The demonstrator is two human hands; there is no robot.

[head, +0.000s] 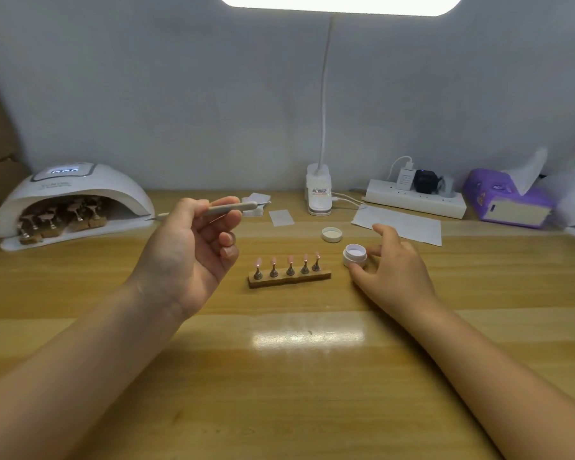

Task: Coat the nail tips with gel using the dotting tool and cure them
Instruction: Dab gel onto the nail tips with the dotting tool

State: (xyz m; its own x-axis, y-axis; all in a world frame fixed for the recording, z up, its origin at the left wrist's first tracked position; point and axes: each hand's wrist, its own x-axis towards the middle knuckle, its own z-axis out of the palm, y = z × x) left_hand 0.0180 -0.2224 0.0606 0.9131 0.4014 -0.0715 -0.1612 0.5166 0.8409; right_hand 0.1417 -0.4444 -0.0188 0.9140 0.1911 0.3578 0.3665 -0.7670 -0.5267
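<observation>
Left hand (193,257) was raised palm-up above the desk (279,376), left of centre, thumb and fingers pinching the dotting tool (228,208). The tool lay roughly level, one thin point sticking out toward the curing lamp, the other toward the back edge.

Right hand (392,270) rested on the desk right of centre, thumb and fingers closed lightly round the open gel jar (355,254); the index finger stood lifted clear. The jar stood upright, pale contents visible, its white lid (332,234) lying just behind it, apart from it, inside facing up.

Nail tip stand (289,277): a wooden strip at desk centre, between the two hands, carrying five small metal holders, each with a pink nail tip (290,259) on top. Whether any tip carried gel could not be told at this sharpness.

Back left corner: white curing lamp (73,200), display lit, digits unreadable. Inside its mouth sat more stands (60,217) with tips.

Back edge, centre: clip base of a desk lamp (319,190), neck rising to the lit head at the top of the view. Small white wipes (281,217) lay beside it, and a larger white sheet (402,225) behind the right hand.

Back right: white power strip (415,197) with plugs in it, then a purple tissue box (508,200) with a tissue standing up
</observation>
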